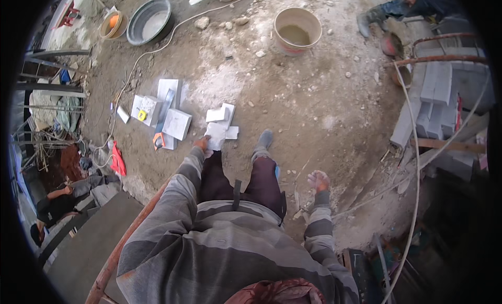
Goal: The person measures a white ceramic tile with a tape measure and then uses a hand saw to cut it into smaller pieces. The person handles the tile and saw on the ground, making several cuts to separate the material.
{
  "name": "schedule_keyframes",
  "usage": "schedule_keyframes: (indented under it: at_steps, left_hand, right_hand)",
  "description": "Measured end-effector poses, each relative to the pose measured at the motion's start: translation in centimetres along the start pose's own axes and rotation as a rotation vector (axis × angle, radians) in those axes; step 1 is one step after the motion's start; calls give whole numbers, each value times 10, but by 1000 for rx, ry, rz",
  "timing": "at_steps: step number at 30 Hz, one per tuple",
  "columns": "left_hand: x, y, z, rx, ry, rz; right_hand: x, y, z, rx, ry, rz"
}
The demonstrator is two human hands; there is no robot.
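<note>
My left hand (201,143) is closed on the edge of a pale lightweight block piece (215,136), held low in front of my left leg. Just beyond it, smaller cut block pieces (228,113) lie on the ground. Farther left is a group of white-grey blocks (177,124). A handsaw (159,141) with an orange handle lies among them, its blade pointing away from me. A yellow tape measure (141,115) rests on one block. Out to the right of my legs, my right hand (318,181) hangs dusty, fingers loosely bent and slightly apart, with nothing visible in it.
A bucket (297,32) with greyish contents stands ahead, and a dark tub (150,21) stands far left. A cable (137,60) crosses the ground near a red cloth (118,159). Stacked blocks (436,84) line the right. Another person's boot (370,21) shows far right; someone else sits left.
</note>
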State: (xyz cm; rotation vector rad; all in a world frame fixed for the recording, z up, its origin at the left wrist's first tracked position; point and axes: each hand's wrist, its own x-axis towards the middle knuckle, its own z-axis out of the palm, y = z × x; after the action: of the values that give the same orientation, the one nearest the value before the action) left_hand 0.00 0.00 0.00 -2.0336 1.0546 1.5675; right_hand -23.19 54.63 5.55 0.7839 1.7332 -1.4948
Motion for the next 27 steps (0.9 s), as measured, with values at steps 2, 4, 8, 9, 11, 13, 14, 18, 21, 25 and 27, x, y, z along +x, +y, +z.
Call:
schedule_keyframes:
  at_steps: [2,4,8,9,11,13,14,18,21,25,27]
  left_hand:
    - [8,-4,5,-16,28,-48]
    - [49,-48,-14,7,-32,-105]
    - [83,-53,-9,-28,25,-124]
    - [96,-54,-9,-58,37,-102]
    - [149,-74,-18,-194,50,-68]
    - [198,-80,-19,-277,34,-40]
    - [214,-58,-13,-293,23,-15]
    - [290,-11,-10,-273,-33,75]
    - [313,-2,7,-605,-201,43]
    - [420,-58,28,-116,-5,277]
    - [466,-86,49,123,198,301]
  right_hand:
    - [8,-2,19,-29,92,20]
    - [6,11,48,-102,52,49]
    - [25,61,104,-146,-63,101]
    - [34,77,124,-177,-91,140]
    - [47,106,171,-248,-173,246]
    - [69,136,208,-302,-214,291]
    - [86,151,233,-322,-253,315]
    - [138,198,317,-473,-331,330]
    - [182,231,355,-520,-375,338]
    - [245,270,419,-610,-371,271]
    - [265,288,444,-654,-380,215]
